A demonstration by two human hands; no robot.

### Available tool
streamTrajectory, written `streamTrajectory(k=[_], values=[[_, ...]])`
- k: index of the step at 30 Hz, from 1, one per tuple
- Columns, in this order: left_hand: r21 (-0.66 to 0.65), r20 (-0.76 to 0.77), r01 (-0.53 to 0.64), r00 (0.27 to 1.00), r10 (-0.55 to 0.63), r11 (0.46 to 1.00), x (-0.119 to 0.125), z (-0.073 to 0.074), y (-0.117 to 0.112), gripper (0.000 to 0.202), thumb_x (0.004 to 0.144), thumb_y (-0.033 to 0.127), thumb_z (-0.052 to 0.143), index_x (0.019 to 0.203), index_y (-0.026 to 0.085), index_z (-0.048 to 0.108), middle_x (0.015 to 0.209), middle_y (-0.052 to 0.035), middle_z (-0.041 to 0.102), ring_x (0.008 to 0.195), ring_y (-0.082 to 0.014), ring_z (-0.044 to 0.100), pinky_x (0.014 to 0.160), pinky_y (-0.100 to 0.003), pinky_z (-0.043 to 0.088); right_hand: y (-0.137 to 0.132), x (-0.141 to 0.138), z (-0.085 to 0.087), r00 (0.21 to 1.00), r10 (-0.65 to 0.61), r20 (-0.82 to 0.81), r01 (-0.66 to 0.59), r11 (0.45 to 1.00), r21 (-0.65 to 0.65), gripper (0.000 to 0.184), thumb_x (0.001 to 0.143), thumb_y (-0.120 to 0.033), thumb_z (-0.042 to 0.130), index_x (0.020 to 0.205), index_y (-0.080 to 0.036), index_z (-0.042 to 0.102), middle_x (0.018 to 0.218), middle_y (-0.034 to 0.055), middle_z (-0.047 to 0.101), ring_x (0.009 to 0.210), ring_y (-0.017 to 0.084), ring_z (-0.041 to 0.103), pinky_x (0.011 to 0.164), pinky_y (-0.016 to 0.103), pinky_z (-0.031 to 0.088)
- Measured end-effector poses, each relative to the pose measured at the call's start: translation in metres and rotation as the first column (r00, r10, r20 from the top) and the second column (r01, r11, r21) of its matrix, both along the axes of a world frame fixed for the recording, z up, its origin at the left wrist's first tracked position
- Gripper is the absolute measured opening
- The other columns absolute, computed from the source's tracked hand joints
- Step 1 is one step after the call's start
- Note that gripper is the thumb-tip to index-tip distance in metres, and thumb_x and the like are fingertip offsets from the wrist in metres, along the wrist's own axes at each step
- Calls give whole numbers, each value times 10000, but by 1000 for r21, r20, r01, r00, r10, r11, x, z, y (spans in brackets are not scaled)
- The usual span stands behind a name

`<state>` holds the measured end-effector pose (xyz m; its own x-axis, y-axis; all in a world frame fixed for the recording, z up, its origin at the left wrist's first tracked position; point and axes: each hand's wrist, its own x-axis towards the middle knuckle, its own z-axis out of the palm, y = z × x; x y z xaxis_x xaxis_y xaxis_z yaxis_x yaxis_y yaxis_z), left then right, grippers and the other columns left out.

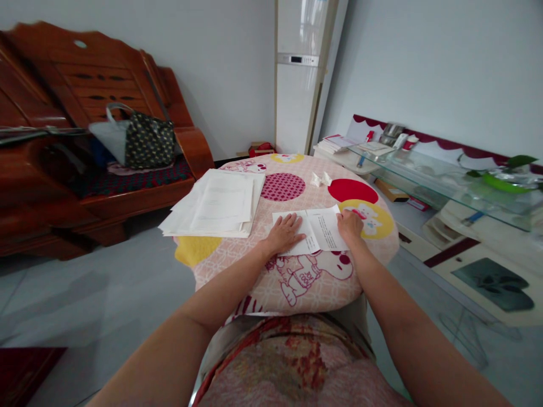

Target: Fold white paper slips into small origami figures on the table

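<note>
A sheet of paper point(324, 229) with printed lines lies before me on the cloth-covered round table point(314, 285). A crease runs down its middle, between a left and a right half. My left hand point(285, 233) rests flat on the left half, fingers stretched out. At the right edge, my right hand point(351, 224) has its fingers curled closed on the paper. To the left of both hands is a stack of white papers point(224, 200), its sheets unevenly lined up. Small crumpled white scraps point(321, 179) sit beyond the sheet.
A wooden bench point(97, 73) with a patterned bag point(150, 141) on it stands at the left. Behind the table rises a tall white cabinet-like unit point(297, 96). Along the right wall runs a glass-topped stand point(445, 175) bearing papers, cups and a green bowl point(509, 182).
</note>
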<state>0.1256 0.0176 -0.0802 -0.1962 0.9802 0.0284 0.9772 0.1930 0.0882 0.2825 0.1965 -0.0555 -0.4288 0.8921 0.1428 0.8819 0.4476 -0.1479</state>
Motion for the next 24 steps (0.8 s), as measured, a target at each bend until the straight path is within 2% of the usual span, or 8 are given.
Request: streamTrajectory(k=[11,20,24], values=[[-1,-8,1,1000,-1,1000,1,-2,0,676,1045,510,281,1584,103,275,1663,-187,241,1543,-328,232,1240,-509,210,0,0,-1,1000,15,-9,-15,1000,-13,380,1015,-245,409,1162,-92,725,1171,215,723,1109,320,668,874,371,493],[-3,-2,1,1000,-1,1000,1,-1,0,672,1045,504,295,1584,103,277,1662,-187,245,1543,-324,234,1241,-511,208,5,-2,-7,1000,17,3,-17,1000,-14,384,1015,-237,398,1171,-96,719,1177,218,719,1114,307,667,892,362,493],[-12,-4,-1,1000,1,1000,1,0,0,675,1048,497,294,1589,96,266,1666,-182,235,1544,-325,228,1244,-510,204,4,-1,-4,1000,14,9,-13,1000,-24,373,1020,-232,396,1174,-113,714,1184,203,720,1126,286,666,898,340,489]])
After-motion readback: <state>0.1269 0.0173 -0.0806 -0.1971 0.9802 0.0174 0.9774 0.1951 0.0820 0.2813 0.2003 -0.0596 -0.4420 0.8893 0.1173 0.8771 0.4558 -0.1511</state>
